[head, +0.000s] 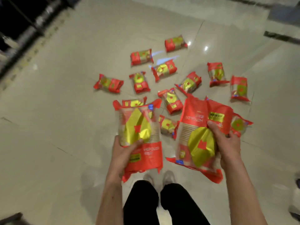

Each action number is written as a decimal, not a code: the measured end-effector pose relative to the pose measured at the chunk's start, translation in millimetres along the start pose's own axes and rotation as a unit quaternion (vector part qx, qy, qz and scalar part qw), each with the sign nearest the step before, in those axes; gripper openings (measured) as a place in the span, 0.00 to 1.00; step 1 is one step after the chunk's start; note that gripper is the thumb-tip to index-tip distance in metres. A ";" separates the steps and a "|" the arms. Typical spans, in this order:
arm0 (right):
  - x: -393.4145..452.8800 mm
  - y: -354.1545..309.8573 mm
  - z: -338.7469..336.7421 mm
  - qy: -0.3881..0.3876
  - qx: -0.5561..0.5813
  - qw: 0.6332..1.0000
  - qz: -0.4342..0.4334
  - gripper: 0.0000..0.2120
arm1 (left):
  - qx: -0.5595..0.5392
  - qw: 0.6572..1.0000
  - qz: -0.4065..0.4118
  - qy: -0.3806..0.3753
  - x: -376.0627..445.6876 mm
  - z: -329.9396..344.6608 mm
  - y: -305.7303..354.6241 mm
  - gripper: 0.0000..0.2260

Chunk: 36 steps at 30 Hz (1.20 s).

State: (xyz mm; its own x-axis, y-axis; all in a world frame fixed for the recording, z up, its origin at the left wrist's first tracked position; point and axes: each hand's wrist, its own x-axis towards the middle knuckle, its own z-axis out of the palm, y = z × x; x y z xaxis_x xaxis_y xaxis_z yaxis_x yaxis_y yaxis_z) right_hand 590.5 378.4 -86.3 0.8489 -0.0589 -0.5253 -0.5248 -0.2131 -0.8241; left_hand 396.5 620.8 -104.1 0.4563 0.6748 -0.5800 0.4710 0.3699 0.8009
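1. Above the shoes, to their left in the view, the left hand grips the left pack, a red-and-yellow wrapper of stacked cups. Its thumb curls across the yellow patch and its fingers are hidden behind.
2. Above the shoes and to their right, the right hand clutches the right pack, with fingers curled over its red upper part.
3. Red wrapper juts out beneath that pack; whether it belongs to another pack cannot be told.
4. Both held packs hang off the ground, apart from each other, the left one roughly upright and the right one tilted.
5. Beyond the shoes, scattered packs of the same kind lie loosely across the pale tiled floor, most of them not touching.
6. Below the shoes in the view, black trouser legs stand close together.
7. Far up-left of the shoes runs dark shelving, which is blurred.
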 end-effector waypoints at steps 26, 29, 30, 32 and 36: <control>-334.5 -43.4 -278.2 0.297 0.245 0.920 -0.072 0.17 | 0.172 0.827 0.246 -0.476 -251.4 117.9 149.5 0.25; -354.5 -21.1 -329.2 0.329 0.256 0.906 -0.068 0.15 | 0.185 0.801 0.251 -0.511 -292.5 159.4 124.9 0.25; -360.2 -14.6 -347.6 0.337 0.260 0.902 -0.072 0.14 | 0.189 0.798 0.255 -0.513 -307.1 173.7 116.2 0.27; -369.3 -0.9 -388.8 0.352 0.252 0.898 -0.074 0.16 | 0.190 0.788 0.257 -0.526 -339.1 204.7 98.1 0.28; -388.5 30.1 -476.4 0.389 0.255 0.883 -0.071 0.18 | 0.203 0.766 0.232 -0.564 -415.0 272.0 53.1 0.34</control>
State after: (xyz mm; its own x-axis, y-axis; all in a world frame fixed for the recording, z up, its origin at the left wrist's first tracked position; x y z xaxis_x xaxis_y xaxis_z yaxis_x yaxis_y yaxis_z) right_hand 275.2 -69.8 193.9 0.5917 -0.7604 -0.2676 -0.2010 0.1823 -0.9625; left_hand 437.6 186.7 138.6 0.9005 -0.3911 -0.1898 0.1519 -0.1260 0.9803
